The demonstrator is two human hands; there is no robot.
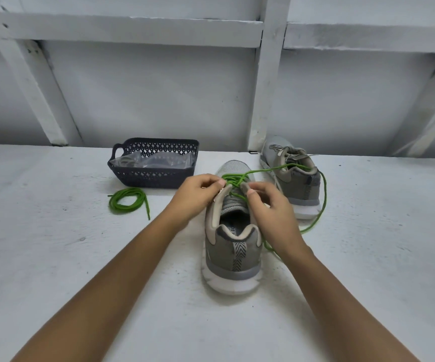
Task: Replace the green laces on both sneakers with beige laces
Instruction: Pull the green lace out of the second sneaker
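Observation:
A grey sneaker (233,254) stands in front of me, heel toward me, with a green lace (320,202) threaded through its front eyelets. The lace's loose ends run right, over the second sneaker and down to the table. My left hand (197,197) grips the sneaker's left eyelet flap and pinches the lace at the crossings. My right hand (271,207) holds the right flap, thumb by the lace. A second grey sneaker (294,178) without a lace stands behind at the right. Another green lace (127,202) lies coiled on the table at the left.
A dark plastic basket (153,176) with clear plastic bags inside sits at the back left, just behind the coiled lace. The white table (54,257) ends at a white panelled wall with a post (266,100) behind the sneakers.

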